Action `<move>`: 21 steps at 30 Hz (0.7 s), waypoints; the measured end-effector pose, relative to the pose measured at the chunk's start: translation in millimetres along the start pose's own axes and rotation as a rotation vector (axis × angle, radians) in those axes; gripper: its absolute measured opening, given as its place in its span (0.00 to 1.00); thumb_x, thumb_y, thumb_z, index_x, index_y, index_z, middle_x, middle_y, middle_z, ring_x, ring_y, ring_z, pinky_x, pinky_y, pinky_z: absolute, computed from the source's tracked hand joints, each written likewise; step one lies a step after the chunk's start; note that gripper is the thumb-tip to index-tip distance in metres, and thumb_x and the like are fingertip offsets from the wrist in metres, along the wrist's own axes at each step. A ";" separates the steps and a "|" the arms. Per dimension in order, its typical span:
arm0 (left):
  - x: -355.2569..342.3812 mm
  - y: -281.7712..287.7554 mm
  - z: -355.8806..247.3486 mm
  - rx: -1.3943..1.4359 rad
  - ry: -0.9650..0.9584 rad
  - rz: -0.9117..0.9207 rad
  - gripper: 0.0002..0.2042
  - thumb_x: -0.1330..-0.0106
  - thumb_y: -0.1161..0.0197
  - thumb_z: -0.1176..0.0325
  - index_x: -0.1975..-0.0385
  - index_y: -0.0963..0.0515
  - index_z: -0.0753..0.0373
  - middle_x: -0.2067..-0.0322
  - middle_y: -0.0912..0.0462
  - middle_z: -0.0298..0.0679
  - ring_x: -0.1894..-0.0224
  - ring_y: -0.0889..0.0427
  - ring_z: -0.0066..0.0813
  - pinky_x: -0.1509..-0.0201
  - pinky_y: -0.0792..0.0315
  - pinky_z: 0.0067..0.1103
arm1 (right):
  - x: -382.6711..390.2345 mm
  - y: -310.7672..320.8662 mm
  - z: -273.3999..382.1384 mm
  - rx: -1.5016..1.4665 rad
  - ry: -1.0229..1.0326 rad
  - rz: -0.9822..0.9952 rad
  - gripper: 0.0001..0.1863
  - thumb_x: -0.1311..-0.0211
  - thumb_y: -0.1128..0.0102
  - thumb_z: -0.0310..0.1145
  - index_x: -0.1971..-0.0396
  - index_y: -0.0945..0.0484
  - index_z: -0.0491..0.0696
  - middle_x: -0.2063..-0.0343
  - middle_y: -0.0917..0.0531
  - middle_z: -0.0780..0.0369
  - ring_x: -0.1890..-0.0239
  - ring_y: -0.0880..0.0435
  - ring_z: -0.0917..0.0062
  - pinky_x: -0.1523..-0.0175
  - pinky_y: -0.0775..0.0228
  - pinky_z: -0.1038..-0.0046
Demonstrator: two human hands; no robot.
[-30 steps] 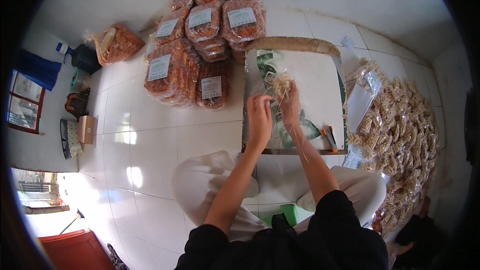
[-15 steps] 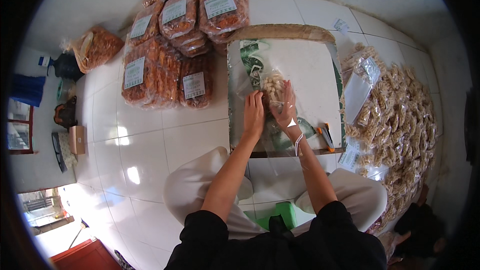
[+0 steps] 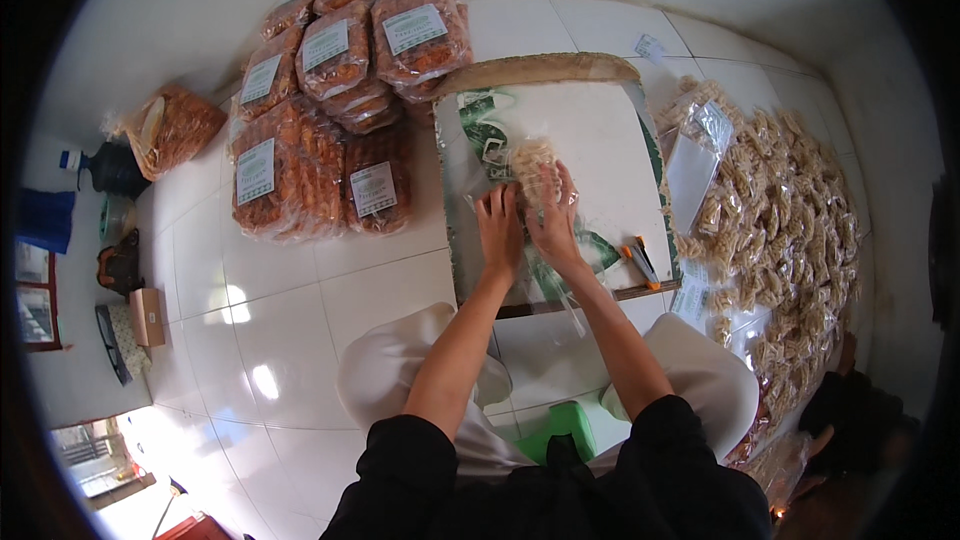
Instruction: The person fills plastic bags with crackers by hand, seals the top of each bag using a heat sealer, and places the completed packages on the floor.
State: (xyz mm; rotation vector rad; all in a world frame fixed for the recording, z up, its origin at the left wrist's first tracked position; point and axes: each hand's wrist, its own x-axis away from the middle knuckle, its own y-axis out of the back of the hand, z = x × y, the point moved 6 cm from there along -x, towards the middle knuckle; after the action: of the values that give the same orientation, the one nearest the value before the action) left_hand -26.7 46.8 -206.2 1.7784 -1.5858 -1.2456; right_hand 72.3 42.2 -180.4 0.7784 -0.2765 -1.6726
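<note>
A clear plastic bag [image 3: 533, 153] with pale, chunky snack pieces lies on a low white-and-green board [image 3: 615, 140] in front of me. My left hand [image 3: 499, 230] holds the bag's left side, its fingers bent downward and close together. My right hand [image 3: 552, 222] lies over the right side, fingers curved onto the bag and the pieces. Loose plastic trails from under my hands toward the board's near edge. An orange-and-grey box cutter [image 3: 641, 265] rests near the board's right front corner.
Stacked bags of reddish-brown food with labels [image 3: 375, 190] stand at the left. To the right spreads a large heap of small snack packets [image 3: 780, 200], with a white sheet [image 3: 690, 175] beside it. A green object [image 3: 570, 425] lies between my legs. Another person's hand [image 3: 820, 440] shows lower right.
My right hand's fingers, stretched upward before, now curve over the bag. Both hands remain on the bag, and the whole view has shifted slightly.
</note>
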 end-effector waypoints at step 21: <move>-0.9 4.0 -7.4 -0.066 -0.095 -0.060 0.22 0.47 0.45 0.78 0.50 0.29 0.53 0.53 0.33 0.45 0.53 0.34 0.45 0.49 0.36 0.34 | 124.0 64.0 17.5 0.094 0.115 0.710 0.28 0.44 0.52 0.23 0.41 0.45 0.37 0.38 0.48 0.46 0.36 0.46 0.56 0.35 0.50 0.64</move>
State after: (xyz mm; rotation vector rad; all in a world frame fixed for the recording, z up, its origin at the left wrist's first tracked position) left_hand -22.6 45.0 -199.1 1.7611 -1.5343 -1.4124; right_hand 103.0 -94.7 -173.1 0.7297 -0.4874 -0.9494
